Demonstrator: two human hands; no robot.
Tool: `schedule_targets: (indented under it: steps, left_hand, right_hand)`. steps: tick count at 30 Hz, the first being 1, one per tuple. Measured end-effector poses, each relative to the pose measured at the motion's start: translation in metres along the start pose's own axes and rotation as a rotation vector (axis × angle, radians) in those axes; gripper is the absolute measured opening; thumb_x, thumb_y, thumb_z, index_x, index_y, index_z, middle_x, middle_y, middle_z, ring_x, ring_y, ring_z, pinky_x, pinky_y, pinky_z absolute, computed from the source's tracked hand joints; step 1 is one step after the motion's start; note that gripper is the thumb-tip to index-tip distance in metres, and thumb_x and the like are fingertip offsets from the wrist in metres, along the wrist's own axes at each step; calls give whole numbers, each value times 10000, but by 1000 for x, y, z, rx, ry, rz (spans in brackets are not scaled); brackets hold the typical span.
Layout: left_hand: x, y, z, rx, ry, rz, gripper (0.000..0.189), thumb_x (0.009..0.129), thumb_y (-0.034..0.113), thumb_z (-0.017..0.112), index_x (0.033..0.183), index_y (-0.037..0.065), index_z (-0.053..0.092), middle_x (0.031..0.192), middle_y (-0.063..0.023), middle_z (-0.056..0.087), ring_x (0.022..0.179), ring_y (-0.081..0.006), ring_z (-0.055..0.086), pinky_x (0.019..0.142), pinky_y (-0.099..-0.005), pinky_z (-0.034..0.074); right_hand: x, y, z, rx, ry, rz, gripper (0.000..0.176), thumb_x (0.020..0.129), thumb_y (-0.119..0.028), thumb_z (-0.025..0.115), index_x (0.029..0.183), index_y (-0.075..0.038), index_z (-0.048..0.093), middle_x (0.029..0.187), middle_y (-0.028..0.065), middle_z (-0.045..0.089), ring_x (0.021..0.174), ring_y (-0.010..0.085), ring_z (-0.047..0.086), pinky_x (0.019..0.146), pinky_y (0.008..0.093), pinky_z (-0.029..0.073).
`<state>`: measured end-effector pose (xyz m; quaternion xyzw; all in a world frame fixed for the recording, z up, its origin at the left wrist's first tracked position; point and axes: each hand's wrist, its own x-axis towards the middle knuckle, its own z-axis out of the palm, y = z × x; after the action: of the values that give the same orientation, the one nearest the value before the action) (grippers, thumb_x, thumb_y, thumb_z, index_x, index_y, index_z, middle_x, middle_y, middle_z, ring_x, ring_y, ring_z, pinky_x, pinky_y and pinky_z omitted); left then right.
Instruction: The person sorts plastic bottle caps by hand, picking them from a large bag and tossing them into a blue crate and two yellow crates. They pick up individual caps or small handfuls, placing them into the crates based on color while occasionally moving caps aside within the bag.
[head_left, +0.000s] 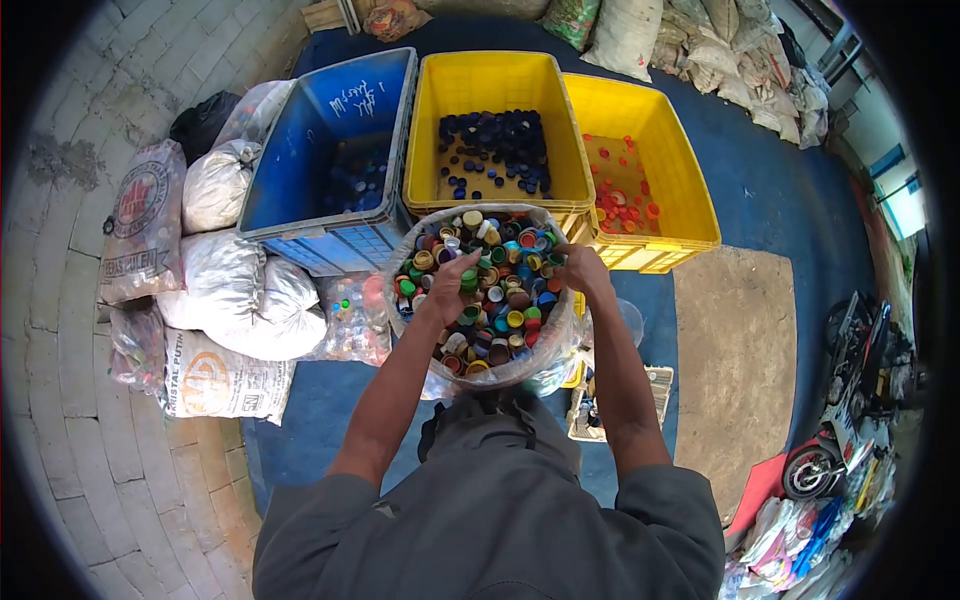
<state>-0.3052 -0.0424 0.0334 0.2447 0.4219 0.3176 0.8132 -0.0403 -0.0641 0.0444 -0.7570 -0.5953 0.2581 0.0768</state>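
A round container (400,335) lined with clear plastic stands in front of me, heaped with mixed bottle caps (497,295) in many colours. My left hand (448,284) is over the left part of the heap, its fingers closed beside a green cap (468,284). Whatever it may hold is hidden. At the container's right rim, my right hand (585,270) has its fingers curled in; I cannot make out anything between them.
Beyond the container stand a blue crate (325,125) with dark caps, a yellow crate (490,78) with dark blue caps and another yellow crate (670,190) with red caps. Filled sacks (225,275) crowd the left. A small basket (655,385) sits right of my legs, a motorcycle (815,465) farther right.
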Motion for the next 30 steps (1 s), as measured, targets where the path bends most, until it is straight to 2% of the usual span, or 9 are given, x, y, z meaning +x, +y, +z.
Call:
schedule_targets:
  steps: [4, 5, 8, 12, 16, 17, 21, 24, 30]
  left_hand:
    - [-7, -1, -16, -258, -43, -17, 241, 894, 318, 597, 1018, 112, 604, 940, -36, 670, 771, -134, 633, 559, -258, 498]
    - [-9, 0, -20, -308, -67, -17, 241, 889, 312, 593, 1020, 110, 603, 942, -38, 670, 780, -140, 633, 561, -264, 497]
    - [-11, 1, -31, -409, -75, 32, 264, 876, 232, 548, 1085, 79, 596, 997, -71, 663, 833, -186, 638, 606, -298, 503]
    - [-17, 7, -27, -517, -52, 157, 304, 883, 167, 502, 1146, 40, 585, 1094, -106, 637, 943, -232, 632, 776, -367, 538]
    - [-29, 18, -22, -703, -65, 174, 329, 891, 132, 463, 1180, 9, 562, 1157, -138, 612, 1062, -275, 604, 954, -464, 497]
    - [-30, 20, -24, -761, -99, 181, 344, 840, 68, 470, 1169, -15, 532, 1150, -172, 598, 1049, -328, 596, 984, -474, 481]
    - [-35, 22, -30, -850, -178, 241, 432, 766, -30, 417, 1189, -48, 504, 1191, -212, 565, 1134, -349, 556, 1035, -477, 441]
    - [-35, 28, -40, -831, -162, 282, 502, 720, -92, 374, 1209, -59, 482, 1210, -225, 546, 1170, -358, 533, 1062, -472, 415]
    - [-26, 57, -74, -735, -60, 356, 599, 661, -167, 341, 1245, -82, 444, 1227, -232, 520, 1210, -362, 490, 1081, -459, 401]
  right_hand:
    - [0, -5, 0, 32, -7, 21, 462, 730, -310, 779, 1135, -118, 671, 1012, 217, 675, 953, 344, 655, 810, 409, 518]
    - [-3, -10, -7, 47, -21, 45, 430, 746, -308, 777, 1082, -65, 666, 929, 183, 685, 868, 319, 665, 767, 396, 520]
    - [-5, -13, 2, 488, 200, -51, 395, 765, -302, 770, 1024, -32, 642, 837, 110, 667, 784, 238, 647, 683, 356, 515]
    - [-20, -40, 11, 1630, -286, -7, 345, 855, -279, 645, 1115, -70, 559, 928, 67, 630, 752, 144, 592, 602, 304, 469]
    - [-23, -71, 42, 2071, -511, 3, 410, 815, -140, 489, 1219, -78, 527, 1057, 116, 610, 879, 230, 612, 712, 366, 523]
    - [-27, -80, 43, 2103, -518, 2, 543, 714, -61, 452, 1255, -42, 500, 1130, 146, 585, 966, 275, 611, 825, 418, 531]
    - [-35, -117, 51, 2208, -494, -61, 649, 605, 50, 412, 1252, 33, 459, 1187, 170, 551, 1080, 304, 574, 975, 473, 480]
    - [-27, -141, 56, 2065, -423, 2, 688, 591, 127, 358, 1267, 32, 441, 1180, 178, 549, 1090, 310, 572, 978, 472, 484]
    - [7, -185, 61, 1911, -476, -28, 684, 701, 216, 281, 1359, 32, 301, 1232, 221, 464, 1183, 340, 530, 986, 451, 488]
